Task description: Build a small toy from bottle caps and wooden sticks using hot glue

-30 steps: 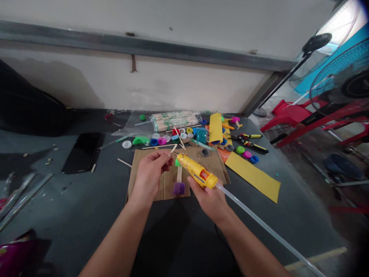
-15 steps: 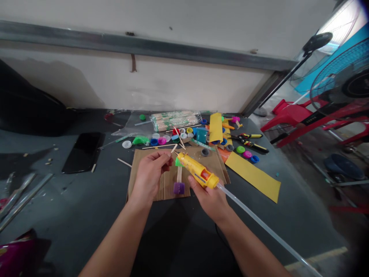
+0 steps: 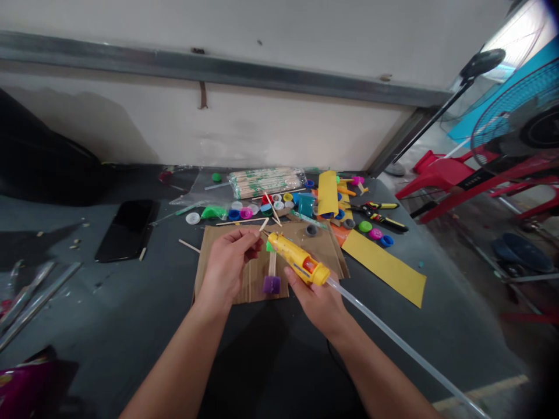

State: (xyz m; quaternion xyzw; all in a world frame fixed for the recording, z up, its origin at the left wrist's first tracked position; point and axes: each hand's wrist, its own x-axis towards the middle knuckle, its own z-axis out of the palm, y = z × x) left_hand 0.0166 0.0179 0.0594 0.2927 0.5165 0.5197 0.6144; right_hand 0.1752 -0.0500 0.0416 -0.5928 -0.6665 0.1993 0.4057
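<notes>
Currently, left hand point(image 3: 225, 265): narrow pinch of thumb and fingers on 1 short stick point(image 3: 264, 224), held over the cardboard point(image 3: 253, 282). Right hand point(image 3: 321, 299): wrapped round the glue gun point(image 3: 292, 252), nozzle at the stick; contact between these 2 cannot be told. 1 clear glue rod point(image 3: 393, 340) extends from the rear of the glue gun. Below, on the cardboard: wooden strips point(image 3: 272, 265) between a purple cap point(image 3: 271, 285) and a green cap point(image 3: 269, 247), the latter partly hidden. Phone point(image 3: 126, 231) well apart at left.
</notes>
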